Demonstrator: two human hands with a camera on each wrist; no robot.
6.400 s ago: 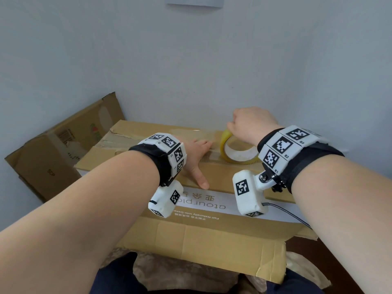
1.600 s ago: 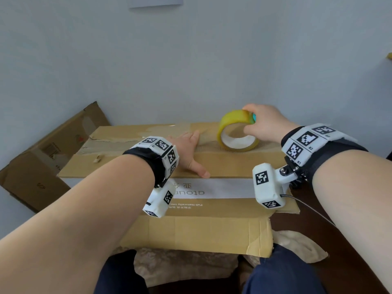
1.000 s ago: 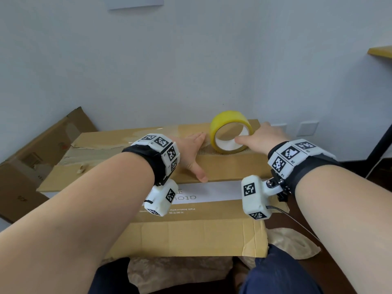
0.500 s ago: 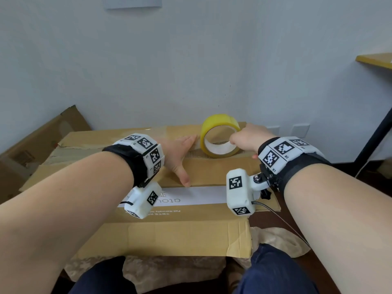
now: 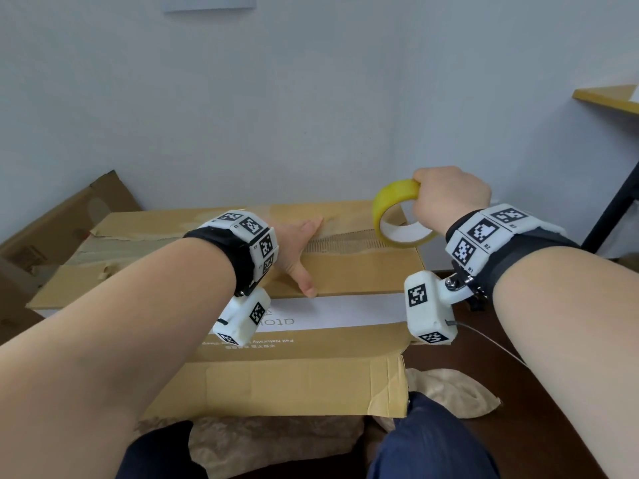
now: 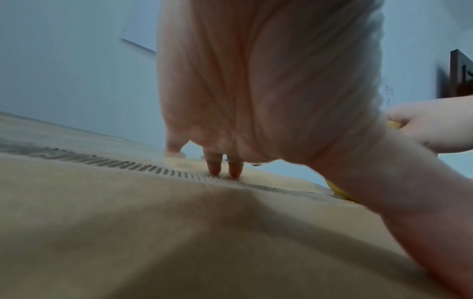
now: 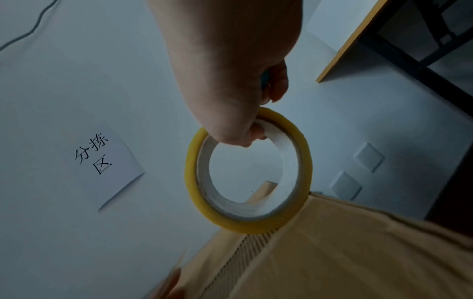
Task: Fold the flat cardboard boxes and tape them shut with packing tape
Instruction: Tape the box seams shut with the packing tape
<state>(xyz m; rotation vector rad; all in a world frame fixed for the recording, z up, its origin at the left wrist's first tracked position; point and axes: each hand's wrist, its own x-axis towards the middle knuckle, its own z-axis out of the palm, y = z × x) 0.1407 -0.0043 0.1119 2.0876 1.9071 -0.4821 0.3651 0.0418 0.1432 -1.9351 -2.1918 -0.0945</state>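
Observation:
A large brown cardboard box (image 5: 345, 271) lies in front of me with its top flaps closed. A torn, ribbed strip (image 5: 339, 242) runs along the seam. My left hand (image 5: 297, 243) lies flat on the box top, and its fingertips (image 6: 225, 169) press on the seam. My right hand (image 5: 446, 198) grips a yellow roll of packing tape (image 5: 397, 216) by its upper rim. The tape roll (image 7: 248, 170) stands on edge at the box's right end, over the seam.
A second, flattened cardboard box (image 5: 58, 229) leans against the wall at the left. Crumpled brown paper (image 5: 453, 392) lies on the dark floor by my knee. A yellow-edged table (image 5: 608, 98) with black legs stands at the right. A paper sign (image 7: 107, 161) hangs on the wall.
My right hand has carried the tape roll rightward along the seam to the box's right end and now grips it from above. The left hand stays pressed on the box top.

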